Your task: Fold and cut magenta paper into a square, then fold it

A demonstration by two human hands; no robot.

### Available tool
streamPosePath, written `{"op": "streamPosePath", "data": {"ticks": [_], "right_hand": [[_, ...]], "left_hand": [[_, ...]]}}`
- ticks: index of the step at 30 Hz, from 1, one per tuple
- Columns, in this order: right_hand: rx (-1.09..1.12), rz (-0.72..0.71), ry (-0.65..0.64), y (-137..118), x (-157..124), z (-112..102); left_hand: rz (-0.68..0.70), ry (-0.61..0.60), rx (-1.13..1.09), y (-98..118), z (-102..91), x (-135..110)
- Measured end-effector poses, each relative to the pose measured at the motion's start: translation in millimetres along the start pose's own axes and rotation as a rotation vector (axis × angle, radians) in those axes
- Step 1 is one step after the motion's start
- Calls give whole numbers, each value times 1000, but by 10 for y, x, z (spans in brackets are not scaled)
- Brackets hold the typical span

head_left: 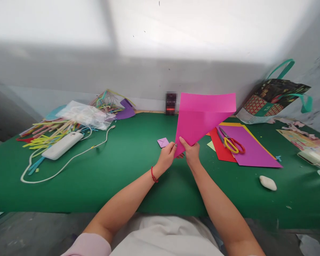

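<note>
Folded bright-pink paper sheet (pixel 196 122) is held up over the green surface (pixel 117 192); left hand (pixel 166 155) and right hand (pixel 192 153) pinch its narrow lower end, fingers closed. Left of sheet: small lilac paper square (pixel 163 142). Right: red-and-yellow-handled scissors (pixel 231 145) (lying partly across purple paper (pixel 257 151)).

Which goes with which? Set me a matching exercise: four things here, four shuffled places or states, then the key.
1. Pink sheet
2. Scissors
3. Bag
4. Lilac paper

A. Has green straps
B. Held in the left hand and right hand
C. Folded small, near the left hand
D. On the red sheet and purple sheet

Pairs: 1-B, 2-D, 3-A, 4-C
</note>
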State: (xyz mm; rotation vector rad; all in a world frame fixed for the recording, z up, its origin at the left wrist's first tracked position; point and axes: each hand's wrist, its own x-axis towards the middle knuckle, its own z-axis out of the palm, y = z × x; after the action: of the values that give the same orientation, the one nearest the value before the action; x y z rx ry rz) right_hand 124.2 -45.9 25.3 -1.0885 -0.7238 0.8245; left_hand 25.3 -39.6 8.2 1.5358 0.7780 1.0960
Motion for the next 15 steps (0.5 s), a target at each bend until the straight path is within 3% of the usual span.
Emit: {"op": "streamPosePath", "data": {"ticks": [7,15], "right_hand": [[-56,-44,77,-19,8,-6],[-207,-125,61,-42,14,-34]], "left_hand": [[-149,-58,-198,2,8,28],[-239,-78,-258,12,-25,60]]}}
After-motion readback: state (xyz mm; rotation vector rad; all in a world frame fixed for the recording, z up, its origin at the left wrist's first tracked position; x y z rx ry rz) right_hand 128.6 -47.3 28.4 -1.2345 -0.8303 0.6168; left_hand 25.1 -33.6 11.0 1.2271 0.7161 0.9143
